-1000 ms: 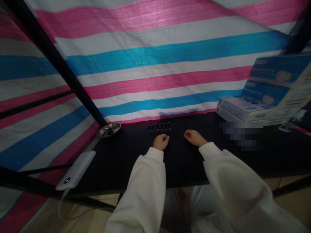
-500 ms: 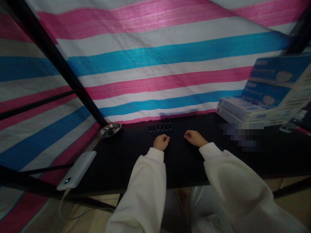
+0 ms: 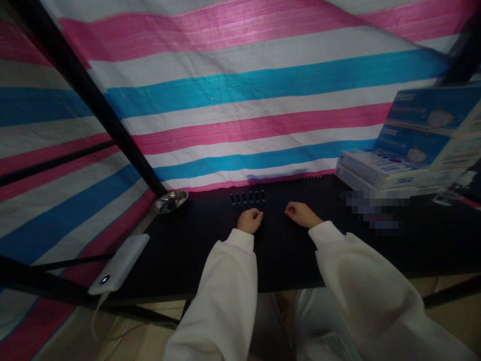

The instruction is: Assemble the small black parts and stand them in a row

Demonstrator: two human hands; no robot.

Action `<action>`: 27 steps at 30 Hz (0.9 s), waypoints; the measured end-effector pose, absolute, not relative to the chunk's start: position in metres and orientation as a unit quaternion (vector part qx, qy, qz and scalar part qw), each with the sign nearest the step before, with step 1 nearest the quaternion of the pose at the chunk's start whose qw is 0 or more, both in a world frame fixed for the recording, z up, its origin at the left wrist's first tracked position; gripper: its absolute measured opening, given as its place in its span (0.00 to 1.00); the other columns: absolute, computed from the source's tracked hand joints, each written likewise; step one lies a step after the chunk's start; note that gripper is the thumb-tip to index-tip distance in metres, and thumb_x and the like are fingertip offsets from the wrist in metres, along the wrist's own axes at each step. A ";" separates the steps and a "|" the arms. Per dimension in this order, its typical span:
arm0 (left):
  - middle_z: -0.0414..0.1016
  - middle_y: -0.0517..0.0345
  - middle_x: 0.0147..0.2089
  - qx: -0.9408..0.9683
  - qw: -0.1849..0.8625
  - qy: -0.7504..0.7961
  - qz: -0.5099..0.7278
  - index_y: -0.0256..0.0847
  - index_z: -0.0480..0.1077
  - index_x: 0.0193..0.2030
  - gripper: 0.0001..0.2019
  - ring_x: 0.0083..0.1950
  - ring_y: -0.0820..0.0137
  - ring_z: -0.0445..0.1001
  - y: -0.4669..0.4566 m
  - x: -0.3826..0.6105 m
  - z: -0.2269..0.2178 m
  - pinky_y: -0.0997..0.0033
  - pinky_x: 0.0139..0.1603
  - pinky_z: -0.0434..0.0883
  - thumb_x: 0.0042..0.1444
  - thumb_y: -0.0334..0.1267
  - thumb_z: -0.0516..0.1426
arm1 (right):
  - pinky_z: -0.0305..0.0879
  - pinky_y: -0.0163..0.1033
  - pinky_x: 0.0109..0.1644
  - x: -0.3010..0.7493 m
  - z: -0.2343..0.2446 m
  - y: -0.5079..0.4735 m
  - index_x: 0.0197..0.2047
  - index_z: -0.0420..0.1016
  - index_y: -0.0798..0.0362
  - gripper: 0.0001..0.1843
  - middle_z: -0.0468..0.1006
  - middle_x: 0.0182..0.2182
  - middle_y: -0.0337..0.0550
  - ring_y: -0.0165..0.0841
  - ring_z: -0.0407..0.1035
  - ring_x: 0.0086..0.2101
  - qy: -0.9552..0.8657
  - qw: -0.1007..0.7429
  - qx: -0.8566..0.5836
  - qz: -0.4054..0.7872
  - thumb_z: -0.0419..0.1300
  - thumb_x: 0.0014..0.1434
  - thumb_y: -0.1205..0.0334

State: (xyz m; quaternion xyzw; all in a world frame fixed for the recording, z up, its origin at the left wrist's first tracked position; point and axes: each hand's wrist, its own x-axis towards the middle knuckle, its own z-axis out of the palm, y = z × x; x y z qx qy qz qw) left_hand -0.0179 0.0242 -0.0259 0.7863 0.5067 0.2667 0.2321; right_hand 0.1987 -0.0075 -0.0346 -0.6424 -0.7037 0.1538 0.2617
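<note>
Left hand (image 3: 250,220) and right hand (image 3: 302,215) loosely clenched, nothing visible in either, both resting on the dark surface (image 3: 285,265) with a gap between them. Just beyond the left hand, a short row of small black upright pieces (image 3: 247,198); beyond the right hand, a second, fainter row (image 3: 312,178) near the back edge. Open room around and ahead of the hands, up to the front edge. Toward the left edge, a metal dish (image 3: 170,201) and a white power bank (image 3: 118,263) with its cable; at the right, stacked boxes of face masks (image 3: 379,168). Along the back, a striped tarp (image 3: 240,110).
</note>
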 end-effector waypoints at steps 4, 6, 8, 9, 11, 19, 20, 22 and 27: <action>0.70 0.59 0.21 0.789 0.229 0.504 0.266 0.38 0.68 0.25 0.14 0.24 0.75 0.66 0.024 -0.018 -0.026 0.76 0.26 0.60 0.50 0.46 0.49 | 0.58 0.31 0.30 0.199 -0.036 -0.007 0.32 0.71 0.54 0.08 0.72 0.27 0.41 0.27 0.65 0.27 -0.704 0.262 -0.642 0.154 0.54 0.51 0.60; 0.70 0.59 0.22 0.791 0.226 0.502 0.266 0.39 0.68 0.25 0.14 0.24 0.75 0.66 0.023 -0.018 -0.025 0.76 0.27 0.60 0.50 0.46 0.48 | 0.58 0.31 0.31 0.196 -0.038 -0.005 0.32 0.71 0.54 0.08 0.72 0.27 0.41 0.27 0.65 0.28 -0.704 0.264 -0.642 0.150 0.54 0.51 0.61; 0.70 0.59 0.22 0.792 0.223 0.501 0.267 0.39 0.68 0.25 0.14 0.24 0.74 0.67 0.023 -0.018 -0.025 0.76 0.27 0.61 0.50 0.46 0.48 | 0.59 0.31 0.33 0.192 -0.041 -0.002 0.31 0.71 0.54 0.08 0.71 0.29 0.42 0.27 0.65 0.29 -0.704 0.275 -0.640 0.139 0.54 0.51 0.61; 0.70 0.59 0.22 0.793 0.221 0.501 0.269 0.39 0.68 0.25 0.14 0.24 0.74 0.67 0.023 -0.018 -0.025 0.76 0.27 0.61 0.50 0.46 0.48 | 0.59 0.32 0.34 0.189 -0.042 0.000 0.31 0.71 0.54 0.07 0.71 0.30 0.42 0.28 0.65 0.30 -0.704 0.282 -0.638 0.133 0.54 0.51 0.62; 0.70 0.59 0.22 0.793 0.216 0.500 0.272 0.39 0.68 0.26 0.14 0.25 0.74 0.67 0.022 -0.017 -0.025 0.76 0.27 0.61 0.50 0.46 0.48 | 0.59 0.33 0.37 0.182 -0.044 0.006 0.32 0.72 0.54 0.08 0.70 0.31 0.43 0.28 0.64 0.32 -0.705 0.293 -0.634 0.126 0.54 0.50 0.62; 0.69 0.59 0.23 0.803 0.193 0.493 0.272 0.38 0.68 0.26 0.14 0.25 0.75 0.66 0.016 -0.015 -0.020 0.77 0.27 0.60 0.51 0.45 0.48 | 0.58 0.35 0.39 0.156 -0.047 0.043 0.39 0.70 0.55 0.14 0.70 0.35 0.45 0.31 0.64 0.36 -0.673 0.302 -0.664 0.122 0.57 0.48 0.59; 0.69 0.59 0.23 0.805 0.189 0.492 0.271 0.38 0.68 0.27 0.14 0.25 0.75 0.66 0.015 -0.015 -0.019 0.77 0.27 0.60 0.52 0.45 0.47 | 0.58 0.35 0.38 0.154 -0.047 0.048 0.40 0.70 0.55 0.15 0.70 0.35 0.45 0.31 0.64 0.36 -0.670 0.301 -0.667 0.124 0.57 0.48 0.59; 0.69 0.59 0.23 0.808 0.180 0.490 0.271 0.38 0.68 0.27 0.14 0.25 0.76 0.65 0.013 -0.014 -0.018 0.77 0.27 0.60 0.52 0.44 0.47 | 0.58 0.35 0.37 0.149 -0.048 0.058 0.41 0.69 0.54 0.16 0.70 0.36 0.45 0.32 0.64 0.36 -0.664 0.305 -0.671 0.125 0.57 0.47 0.58; 0.69 0.60 0.24 0.817 0.167 0.476 0.278 0.38 0.68 0.27 0.14 0.25 0.76 0.64 0.009 -0.012 -0.017 0.77 0.27 0.59 0.52 0.43 0.47 | 0.57 0.35 0.37 0.139 -0.047 0.074 0.40 0.69 0.53 0.16 0.71 0.36 0.45 0.33 0.64 0.38 -0.663 0.320 -0.667 0.111 0.58 0.47 0.56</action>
